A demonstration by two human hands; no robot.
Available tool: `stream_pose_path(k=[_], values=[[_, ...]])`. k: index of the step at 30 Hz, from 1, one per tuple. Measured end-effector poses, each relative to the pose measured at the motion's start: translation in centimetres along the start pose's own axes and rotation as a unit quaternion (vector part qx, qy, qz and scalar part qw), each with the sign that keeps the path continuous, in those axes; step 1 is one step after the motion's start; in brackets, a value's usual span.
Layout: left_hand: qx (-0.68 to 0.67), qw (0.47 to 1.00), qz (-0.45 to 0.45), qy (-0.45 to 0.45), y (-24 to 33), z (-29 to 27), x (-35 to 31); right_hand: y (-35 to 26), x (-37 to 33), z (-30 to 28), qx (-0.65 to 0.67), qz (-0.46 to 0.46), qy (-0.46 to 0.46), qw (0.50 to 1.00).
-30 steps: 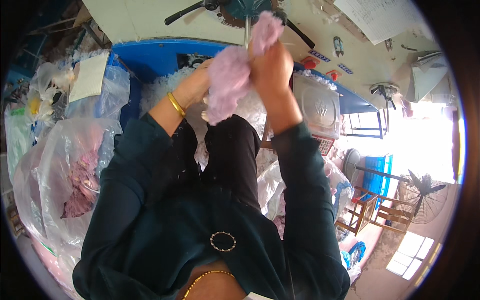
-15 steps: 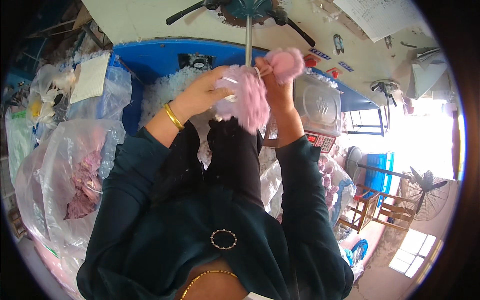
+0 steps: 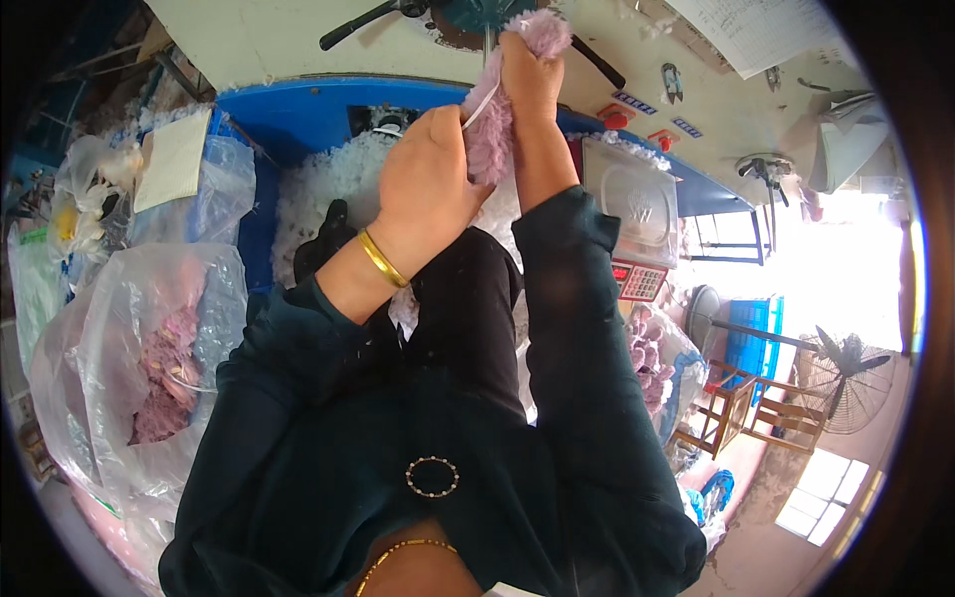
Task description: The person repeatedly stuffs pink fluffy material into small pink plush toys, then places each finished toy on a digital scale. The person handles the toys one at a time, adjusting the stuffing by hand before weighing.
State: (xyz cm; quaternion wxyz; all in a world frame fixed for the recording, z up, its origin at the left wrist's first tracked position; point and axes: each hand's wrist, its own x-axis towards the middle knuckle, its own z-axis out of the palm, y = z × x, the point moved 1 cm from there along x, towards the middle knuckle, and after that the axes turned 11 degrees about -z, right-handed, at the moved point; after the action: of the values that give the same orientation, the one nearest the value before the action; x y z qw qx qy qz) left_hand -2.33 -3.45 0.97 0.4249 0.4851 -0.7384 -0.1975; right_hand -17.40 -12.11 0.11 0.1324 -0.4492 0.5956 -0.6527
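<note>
A fluffy pink plush toy piece [image 3: 487,139] is held between my hands, with a thin white strip along it. My left hand [image 3: 426,169], with a gold bangle above it, is closed on its lower left side. Around its upper part wraps my right hand [image 3: 534,88], and a fuzzy pink end sticks out above that fist. A metal tube [image 3: 488,38] runs down from the machine [image 3: 477,12] to the top of the plush. The tube's lower end is hidden, apparently by the plush and hands.
A blue bin [image 3: 298,104] of white stuffing [image 3: 333,164] lies beyond my knees. On the left a clear plastic bag [image 3: 90,338] holds pink plush pieces. To the right are a scale [image 3: 639,280], red knobs [image 3: 615,117], a fan [image 3: 846,378] and a wooden chair [image 3: 731,408].
Both hands have moved up with the plush, closer to the machine. The plush has turned, and its round pink end no longer faces me. My left hand now shows its back.
</note>
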Motion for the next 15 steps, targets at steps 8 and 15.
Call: stream_pose_path(k=[8,15], values=[[-0.051,0.998,-0.002,-0.038,-2.5,-0.5,-3.9,-4.7,-6.6,-2.8,-0.046,-0.017,-0.032,0.998],[-0.448,0.856,-0.194,-0.170,-3.4,-1.9,-2.8,-3.4,-7.5,-8.4,0.290,0.137,-0.289,0.902]])
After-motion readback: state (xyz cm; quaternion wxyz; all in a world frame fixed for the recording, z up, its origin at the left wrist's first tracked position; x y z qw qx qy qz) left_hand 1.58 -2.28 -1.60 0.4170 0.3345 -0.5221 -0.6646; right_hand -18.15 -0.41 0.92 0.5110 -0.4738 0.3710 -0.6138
